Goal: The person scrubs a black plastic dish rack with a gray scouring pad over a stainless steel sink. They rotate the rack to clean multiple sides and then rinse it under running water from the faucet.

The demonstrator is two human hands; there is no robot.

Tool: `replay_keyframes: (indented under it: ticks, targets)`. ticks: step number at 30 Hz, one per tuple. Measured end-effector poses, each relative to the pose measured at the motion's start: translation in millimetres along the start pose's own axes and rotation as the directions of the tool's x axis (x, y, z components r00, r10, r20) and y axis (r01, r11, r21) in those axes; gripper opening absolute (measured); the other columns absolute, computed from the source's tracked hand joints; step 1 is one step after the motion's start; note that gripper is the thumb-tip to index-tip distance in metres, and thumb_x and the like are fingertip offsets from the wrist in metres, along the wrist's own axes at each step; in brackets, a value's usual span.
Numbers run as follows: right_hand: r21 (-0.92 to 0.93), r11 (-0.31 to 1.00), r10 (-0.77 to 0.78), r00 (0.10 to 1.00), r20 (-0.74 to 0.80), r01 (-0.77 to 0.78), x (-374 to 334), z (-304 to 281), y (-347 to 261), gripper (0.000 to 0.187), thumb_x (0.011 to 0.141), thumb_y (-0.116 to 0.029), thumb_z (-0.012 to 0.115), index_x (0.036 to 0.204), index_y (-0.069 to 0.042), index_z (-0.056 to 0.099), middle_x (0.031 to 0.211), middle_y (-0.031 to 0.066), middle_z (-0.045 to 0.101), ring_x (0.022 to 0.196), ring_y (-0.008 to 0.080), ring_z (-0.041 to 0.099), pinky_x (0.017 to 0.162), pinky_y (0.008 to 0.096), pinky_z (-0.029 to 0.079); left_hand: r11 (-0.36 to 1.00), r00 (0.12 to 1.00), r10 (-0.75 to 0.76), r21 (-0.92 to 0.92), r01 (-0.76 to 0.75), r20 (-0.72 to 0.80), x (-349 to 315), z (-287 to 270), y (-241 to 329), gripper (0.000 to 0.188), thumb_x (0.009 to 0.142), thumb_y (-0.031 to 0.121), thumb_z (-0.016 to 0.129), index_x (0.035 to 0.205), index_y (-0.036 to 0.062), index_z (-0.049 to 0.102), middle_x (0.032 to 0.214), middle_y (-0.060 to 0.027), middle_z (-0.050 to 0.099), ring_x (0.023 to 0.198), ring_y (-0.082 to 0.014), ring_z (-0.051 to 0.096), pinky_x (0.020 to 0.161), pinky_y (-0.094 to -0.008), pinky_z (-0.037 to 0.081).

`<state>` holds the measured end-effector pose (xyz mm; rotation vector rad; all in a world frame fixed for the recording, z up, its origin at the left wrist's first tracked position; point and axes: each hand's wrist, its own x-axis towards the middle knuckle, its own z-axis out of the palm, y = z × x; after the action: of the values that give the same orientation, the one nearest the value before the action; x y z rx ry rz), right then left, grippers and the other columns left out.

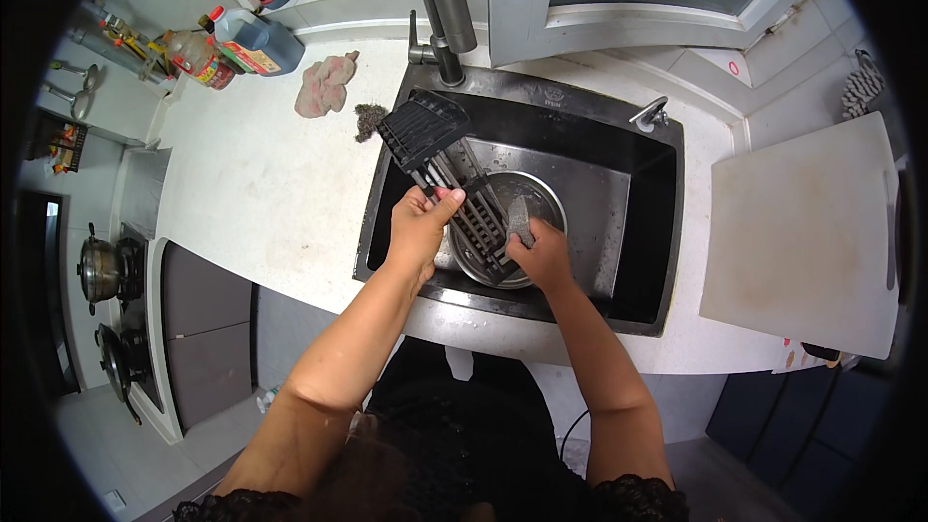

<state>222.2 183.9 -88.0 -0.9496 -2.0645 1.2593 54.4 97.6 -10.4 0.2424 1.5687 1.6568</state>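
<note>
Over the sink (pixel 638 232), my left hand (pixel 420 230) is closed on the side of a black slatted drain rack (pixel 474 213) with a basket-like end. The rack is tilted, its basket end toward the faucet and its other end low over a round metal basin (pixel 551 195) in the sink. A grey sponge (pixel 520 220) is gripped in my right hand (pixel 543 253), beside the rack's lower right edge. Whether the sponge touches the rack I cannot tell. The rack and my hands hide part of the basin.
A faucet (pixel 447 14) rises behind the sink; a small metal tap (pixel 650 114) stands at its right. A steel-wool scourer (pixel 368 122) and pink rag (pixel 327 85) lie on the left counter, near bottles (pixel 256 43). A cutting board (pixel 802 232) stands at the right.
</note>
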Motion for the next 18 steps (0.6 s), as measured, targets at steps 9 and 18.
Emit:
replay_keyframes:
  ticks: [9, 18]
  targets:
    - [0.170, 0.969, 0.155, 0.975, 0.161, -0.182, 4, -3, 6, 0.018, 0.070, -0.009, 0.063, 0.083, 0.002, 0.057, 0.068, 0.0135, 0.058, 0.057, 0.0200, 0.053, 0.057, 0.0335, 0.044, 0.994, 0.997, 0.072, 0.085, -0.074, 0.026, 0, 6, 6, 0.018, 0.083, 0.012, 0.070, 0.091, 0.0040, 0.056, 0.080, -0.0018, 0.061, 0.072, -0.0095, 0.056, 0.073, -0.0234, 0.046]
    - [0.134, 0.985, 0.096, 0.989, 0.114, -0.111, 8, 4, 15, 0.020, 0.070, -0.010, 0.063, 0.084, 0.002, 0.055, 0.067, 0.0132, 0.057, 0.059, 0.0200, 0.052, 0.058, 0.0338, 0.044, 0.992, 0.995, 0.096, 0.079, -0.098, 0.020, 13, 11, 4, 0.017, 0.082, 0.010, 0.070, 0.090, 0.0040, 0.055, 0.077, -0.0014, 0.060, 0.067, -0.0100, 0.057, 0.065, -0.0238, 0.047]
